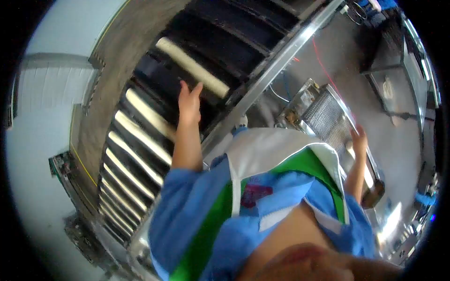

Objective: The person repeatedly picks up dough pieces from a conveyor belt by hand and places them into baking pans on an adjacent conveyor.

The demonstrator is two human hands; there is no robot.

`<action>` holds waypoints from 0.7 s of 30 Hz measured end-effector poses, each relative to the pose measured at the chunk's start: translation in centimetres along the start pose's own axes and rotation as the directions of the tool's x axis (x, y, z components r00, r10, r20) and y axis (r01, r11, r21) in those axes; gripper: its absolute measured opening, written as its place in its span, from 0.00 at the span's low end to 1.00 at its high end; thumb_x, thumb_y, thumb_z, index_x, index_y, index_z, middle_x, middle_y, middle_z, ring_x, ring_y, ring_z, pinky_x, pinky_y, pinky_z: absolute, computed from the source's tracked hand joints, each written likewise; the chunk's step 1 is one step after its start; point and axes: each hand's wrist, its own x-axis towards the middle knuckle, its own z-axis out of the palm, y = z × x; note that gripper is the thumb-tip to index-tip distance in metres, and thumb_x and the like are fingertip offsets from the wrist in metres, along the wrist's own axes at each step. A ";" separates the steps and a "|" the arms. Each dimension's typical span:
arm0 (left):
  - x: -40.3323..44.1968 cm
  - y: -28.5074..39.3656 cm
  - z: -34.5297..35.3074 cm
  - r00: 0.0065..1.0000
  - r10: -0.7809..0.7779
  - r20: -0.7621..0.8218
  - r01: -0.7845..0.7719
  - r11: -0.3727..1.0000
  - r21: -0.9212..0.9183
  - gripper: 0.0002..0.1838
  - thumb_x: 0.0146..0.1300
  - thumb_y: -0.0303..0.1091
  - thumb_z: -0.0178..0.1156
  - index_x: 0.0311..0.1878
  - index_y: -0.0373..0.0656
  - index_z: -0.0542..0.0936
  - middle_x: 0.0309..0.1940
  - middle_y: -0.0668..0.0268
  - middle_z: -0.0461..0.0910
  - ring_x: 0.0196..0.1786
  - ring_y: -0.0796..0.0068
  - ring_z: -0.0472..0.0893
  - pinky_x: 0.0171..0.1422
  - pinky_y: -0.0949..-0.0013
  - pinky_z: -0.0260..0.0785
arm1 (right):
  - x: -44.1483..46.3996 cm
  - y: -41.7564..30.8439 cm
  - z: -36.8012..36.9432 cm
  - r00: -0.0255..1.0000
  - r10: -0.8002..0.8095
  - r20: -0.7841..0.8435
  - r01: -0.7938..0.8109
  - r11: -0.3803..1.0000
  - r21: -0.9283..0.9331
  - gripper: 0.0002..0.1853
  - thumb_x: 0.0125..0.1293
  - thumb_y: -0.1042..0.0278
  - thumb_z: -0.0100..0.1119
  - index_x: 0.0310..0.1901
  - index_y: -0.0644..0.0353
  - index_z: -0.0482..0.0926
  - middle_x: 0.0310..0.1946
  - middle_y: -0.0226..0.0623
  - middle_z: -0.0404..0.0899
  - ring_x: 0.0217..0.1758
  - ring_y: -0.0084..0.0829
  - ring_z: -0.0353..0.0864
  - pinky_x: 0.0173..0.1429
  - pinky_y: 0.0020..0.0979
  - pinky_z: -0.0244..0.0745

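My left hand [189,104] is held over a dark slatted conveyor [154,75], its thumb and fingers apart with nothing between them. Just beyond the fingertips a pale roll [193,66] lies across a dark slot. Several more pale strips, such as one [140,136], lie in parallel rows to the left and below. My right hand [359,140] is at the long metal rim of a machine part [328,114] with a textured silver surface. Its fingers seem closed on that rim, though they are small and slightly blurred. Another pale bar [363,166] is beside the right forearm.
A shiny metal rail [281,61] borders the conveyor diagonally. Beyond the machine part is grey floor [342,51] with a thin red line. A metal table [393,84] stands at the right. Blue-gloved hands [425,199] show at the right edge.
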 end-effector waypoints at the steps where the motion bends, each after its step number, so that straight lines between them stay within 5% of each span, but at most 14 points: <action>1: 0.6 0.1 1.1 0.996 -0.026 -0.089 0.038 0.990 0.133 0.44 0.56 0.37 0.59 0.67 0.33 0.43 0.68 0.49 0.46 0.69 0.59 0.51 0.70 0.64 0.43 | 0.2 5.9 0.1 0.960 -0.258 -0.112 0.235 0.954 -0.188 0.20 0.57 0.57 0.57 0.48 0.58 0.73 0.45 0.46 0.76 0.47 0.40 0.77 0.48 0.36 0.70; 4: 0.4 0.9 3.9 0.991 0.002 -0.137 -0.010 0.998 -0.059 0.43 0.55 0.36 0.59 0.68 0.40 0.45 0.68 0.53 0.47 0.68 0.59 0.52 0.68 0.60 0.48 | -2.4 11.0 -3.0 0.973 0.142 -0.181 -0.144 0.990 0.003 0.24 0.55 0.63 0.60 0.53 0.60 0.69 0.47 0.47 0.75 0.47 0.42 0.76 0.50 0.35 0.70; 7: -2.7 3.0 8.4 0.990 -0.086 -0.116 0.076 0.994 -0.082 0.43 0.54 0.39 0.61 0.68 0.42 0.48 0.63 0.55 0.57 0.61 0.57 0.61 0.61 0.57 0.54 | -3.0 14.5 -7.2 0.942 0.229 -0.244 -0.250 0.966 -0.063 0.26 0.53 0.59 0.61 0.53 0.62 0.71 0.49 0.48 0.74 0.52 0.42 0.73 0.56 0.35 0.66; 8: -1.8 2.0 8.2 0.981 -0.096 -0.167 0.096 0.995 -0.013 0.42 0.53 0.41 0.61 0.68 0.43 0.51 0.63 0.55 0.57 0.61 0.55 0.60 0.61 0.52 0.53 | -2.0 14.7 -8.7 0.911 0.386 -0.147 -0.392 0.920 -0.014 0.27 0.55 0.57 0.57 0.55 0.60 0.69 0.54 0.46 0.70 0.58 0.42 0.68 0.61 0.36 0.61; 9: -1.6 1.9 8.5 0.989 -0.101 -0.105 0.100 0.995 -0.020 0.39 0.53 0.43 0.61 0.65 0.42 0.55 0.62 0.55 0.58 0.61 0.55 0.59 0.61 0.48 0.51 | -1.3 17.6 -9.0 0.939 0.252 -0.236 -0.286 0.950 -0.123 0.26 0.55 0.58 0.57 0.55 0.59 0.69 0.54 0.46 0.70 0.58 0.42 0.68 0.60 0.36 0.62; 10: -0.9 2.0 9.6 0.993 -0.116 0.002 0.115 0.987 -0.115 0.36 0.52 0.43 0.61 0.62 0.41 0.60 0.60 0.56 0.60 0.60 0.56 0.58 0.62 0.50 0.50 | -0.4 16.1 -11.6 0.898 0.354 -0.261 -0.384 0.921 -0.072 0.26 0.54 0.58 0.57 0.55 0.58 0.69 0.52 0.47 0.71 0.58 0.43 0.67 0.60 0.36 0.62; 13: -2.3 2.3 8.6 0.989 -0.129 -0.069 0.124 0.989 -0.078 0.29 0.55 0.41 0.60 0.57 0.38 0.65 0.54 0.57 0.65 0.55 0.59 0.63 0.56 0.56 0.58 | -2.5 19.4 -11.3 0.869 0.351 -0.348 -0.359 0.932 0.042 0.26 0.48 0.65 0.57 0.53 0.56 0.70 0.54 0.47 0.67 0.58 0.46 0.66 0.62 0.38 0.61; 17: -6.1 1.1 9.4 0.987 -0.118 -0.110 0.112 0.992 -0.059 0.36 0.55 0.42 0.60 0.62 0.34 0.57 0.62 0.54 0.54 0.63 0.55 0.56 0.62 0.51 0.54 | -6.0 21.9 -10.0 0.783 0.411 -0.466 -0.452 0.892 0.028 0.27 0.46 0.68 0.56 0.54 0.55 0.70 0.55 0.46 0.66 0.60 0.47 0.63 0.63 0.39 0.59; 18: -6.4 0.3 9.0 0.991 -0.132 0.003 0.131 0.987 -0.091 0.41 0.55 0.42 0.61 0.65 0.35 0.51 0.67 0.54 0.44 0.67 0.53 0.50 0.65 0.50 0.51 | -6.5 22.4 -10.2 0.786 0.407 -0.465 -0.443 0.896 0.035 0.28 0.46 0.69 0.57 0.54 0.54 0.69 0.56 0.45 0.65 0.60 0.46 0.62 0.63 0.39 0.58; 21: -4.1 -0.4 4.5 0.995 -0.100 -0.031 0.095 0.988 -0.125 0.41 0.56 0.42 0.60 0.66 0.35 0.50 0.67 0.54 0.45 0.68 0.54 0.48 0.66 0.52 0.50 | -8.5 14.3 -9.8 0.811 0.280 -0.513 -0.374 0.924 -0.086 0.30 0.46 0.70 0.59 0.56 0.51 0.67 0.58 0.43 0.63 0.63 0.43 0.60 0.64 0.41 0.57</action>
